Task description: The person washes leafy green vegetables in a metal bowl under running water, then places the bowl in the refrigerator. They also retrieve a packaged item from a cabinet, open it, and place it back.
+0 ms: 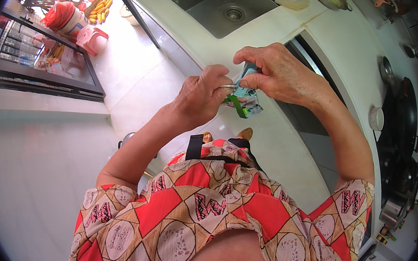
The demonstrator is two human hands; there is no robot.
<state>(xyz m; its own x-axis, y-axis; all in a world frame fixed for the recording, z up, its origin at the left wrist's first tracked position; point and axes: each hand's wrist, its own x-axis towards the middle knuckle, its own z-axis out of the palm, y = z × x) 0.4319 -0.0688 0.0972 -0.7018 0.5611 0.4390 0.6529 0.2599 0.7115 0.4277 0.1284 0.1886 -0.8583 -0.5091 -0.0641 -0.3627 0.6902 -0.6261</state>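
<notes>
My right hand (283, 77) is closed, pinching the top of a small crinkled plastic packet (250, 106) between thumb and bent fingers. The packet is pale blue with printed colours, and a bright green strip (242, 108) hangs at its lower side. My left hand (195, 96) is closed just left of it. A thin silver metal piece (228, 86) sticks out from its fingertips toward the packet; most of it is hidden, so its kind is not clear. Both hands are raised at chest height, close together, in front of the counter edge.
A steel sink (216, 9) is set in the white counter (267, 32) ahead. A pale flat piece (292, 3) lies beside it. On the right are a black wok (405, 113), a white cup (376, 118) and a steel pot (392, 210). Left stands a red-covered bucket (70, 21) near bananas (101, 9).
</notes>
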